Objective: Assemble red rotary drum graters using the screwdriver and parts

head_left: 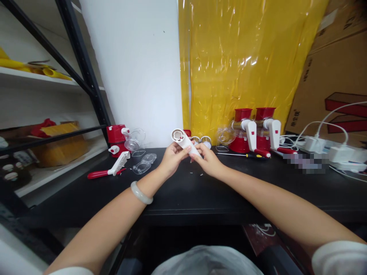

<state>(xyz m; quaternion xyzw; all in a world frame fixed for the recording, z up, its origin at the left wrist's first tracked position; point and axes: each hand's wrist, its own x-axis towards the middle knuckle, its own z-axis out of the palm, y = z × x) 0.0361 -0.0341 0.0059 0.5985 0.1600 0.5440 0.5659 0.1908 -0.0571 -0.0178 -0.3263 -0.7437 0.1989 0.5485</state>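
Note:
Above the middle of the black table, both my hands hold one white plastic crank arm (pixel 185 143). Its round hollow end, with a ring of notches inside, points up and to the left. My left hand (pixel 172 157) grips it near that round end, thumb along the side. My right hand (pixel 208 159) pinches the lower right end, and some fingertips are hidden behind the part. Two small pale bits (pixel 201 174) lie on the table below. To the left is an opened white crank (pixel 119 163) with a red handle (pixel 97 174).
Two red and white rotary graters (pixel 243 133) stand back right, near a screwdriver (pixel 254 155), white cables and adapters (pixel 314 144). Red grater parts (pixel 116 134) and clear plastic pieces (pixel 145 163) sit left. Round metal-rimmed drums (pixel 205 141) are behind my hands. A black-framed shelf (pixel 86 61) borders the left.

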